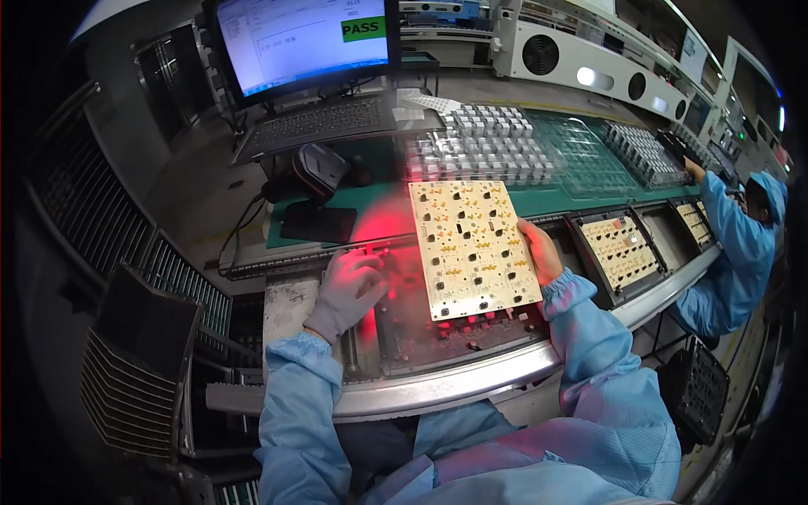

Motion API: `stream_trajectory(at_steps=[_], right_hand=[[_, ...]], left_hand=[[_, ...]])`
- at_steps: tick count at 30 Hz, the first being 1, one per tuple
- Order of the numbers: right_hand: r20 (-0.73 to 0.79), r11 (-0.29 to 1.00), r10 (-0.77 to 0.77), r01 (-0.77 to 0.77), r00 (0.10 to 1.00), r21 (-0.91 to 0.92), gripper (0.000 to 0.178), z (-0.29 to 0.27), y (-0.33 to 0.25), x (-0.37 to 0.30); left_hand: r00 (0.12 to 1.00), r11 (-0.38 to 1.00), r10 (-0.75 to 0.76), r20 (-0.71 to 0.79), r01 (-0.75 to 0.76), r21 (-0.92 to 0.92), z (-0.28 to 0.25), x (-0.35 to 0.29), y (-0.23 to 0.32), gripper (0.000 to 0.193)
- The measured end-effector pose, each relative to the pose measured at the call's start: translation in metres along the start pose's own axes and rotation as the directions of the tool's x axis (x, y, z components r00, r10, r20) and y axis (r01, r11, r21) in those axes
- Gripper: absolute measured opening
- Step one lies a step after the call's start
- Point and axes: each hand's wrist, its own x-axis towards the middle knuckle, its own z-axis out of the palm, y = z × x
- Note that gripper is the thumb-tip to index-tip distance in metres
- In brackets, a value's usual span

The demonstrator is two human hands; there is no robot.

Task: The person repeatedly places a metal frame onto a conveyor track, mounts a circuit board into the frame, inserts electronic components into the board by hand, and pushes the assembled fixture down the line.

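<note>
A cream-coloured circuit board panel (pixel 473 252) with rows of small black and orange parts is tilted up above the bench. My bare right hand (pixel 541 252) grips it by its right edge. My left hand (pixel 347 290), in a grey glove, is apart from the board, over the left of the work area, its fingers partly bent with space between them and nothing in them. Beneath the board lies a dark fixture (pixel 454 341), mostly hidden by it. Red light falls on the fixture and on the left glove.
Behind the board stand a barcode scanner (pixel 316 172), a keyboard (pixel 324 122), a monitor (pixel 307 46) and trays of metallic parts (pixel 484 151). More boards (pixel 621 250) sit in frames along the rail to the right, where a co-worker (pixel 732 244) in blue reaches over the bench. Slotted racks (pixel 139 362) stand left.
</note>
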Motion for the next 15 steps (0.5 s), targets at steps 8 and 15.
stream_trajectory(at_steps=[8,15], right_hand=[[-0.010,0.999,0.005,-0.005,1.000,-0.035,0.038,-0.0003,-0.0034,0.0027],[0.045,1.000,0.009,-0.008,0.999,-0.007,0.040,0.0077,-0.0079,0.0021]], left_hand=[[0.999,1.000,-0.009,0.046,0.008,0.025,-0.0002,0.0064,0.0033,0.016],[0.995,0.999,-0.036,0.097,0.033,0.033,-0.0031,0.0068,0.0016,0.017]])
